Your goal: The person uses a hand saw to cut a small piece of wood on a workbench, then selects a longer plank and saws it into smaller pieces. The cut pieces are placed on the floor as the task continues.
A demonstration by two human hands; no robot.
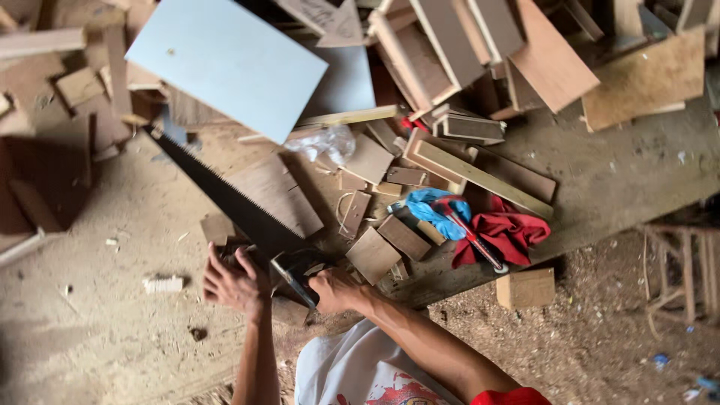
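handsaw (225,196) | right fingers (330,289) gripping handle | left fingers (225,277) spread on wood block (289,309)

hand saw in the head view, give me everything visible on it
The hand saw has a long dark blade, tapering toward its tip at upper left, with a toothed edge along its upper right side. It lies diagonally across scrap boards on the dusty work surface. Its dark handle sits at the lower right end, where the right hand is on it. The left hand rests open just beside the blade's handle end, on a small wood piece.
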